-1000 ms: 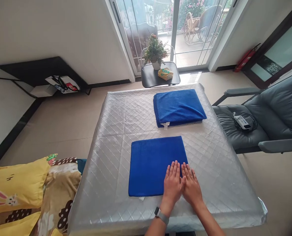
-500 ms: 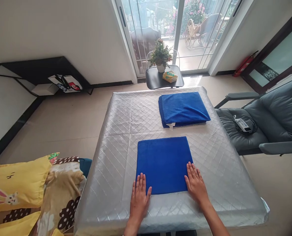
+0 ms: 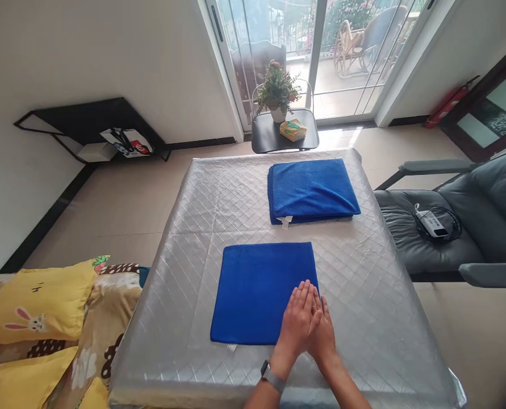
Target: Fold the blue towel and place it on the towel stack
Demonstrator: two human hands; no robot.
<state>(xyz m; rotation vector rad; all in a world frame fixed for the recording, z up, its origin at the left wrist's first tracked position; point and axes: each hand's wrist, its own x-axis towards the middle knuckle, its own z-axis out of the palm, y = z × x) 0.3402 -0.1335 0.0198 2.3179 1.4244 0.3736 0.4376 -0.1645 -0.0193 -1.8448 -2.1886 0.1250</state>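
Observation:
A folded blue towel (image 3: 256, 289) lies flat on the silver quilted table cover (image 3: 184, 272), close to the near edge. My left hand (image 3: 297, 324), with a watch on the wrist, rests flat with fingers stretched out on the towel's near right corner. It partly overlaps my right hand (image 3: 323, 335), which also lies flat and open at that corner. A second folded blue towel (image 3: 312, 190) sits at the far side of the table, a white tag at its near edge.
A grey armchair (image 3: 457, 227) with a cabled device on its seat stands right of the table. Beyond the table a small black table (image 3: 270, 136) holds a potted plant and a yellow pack. Yellow patterned pillows (image 3: 35, 318) lie at the left.
Half a second ago my hands lay apart at the towel's two near corners. My left hand has slid right and now overlaps my right hand at the near right corner.

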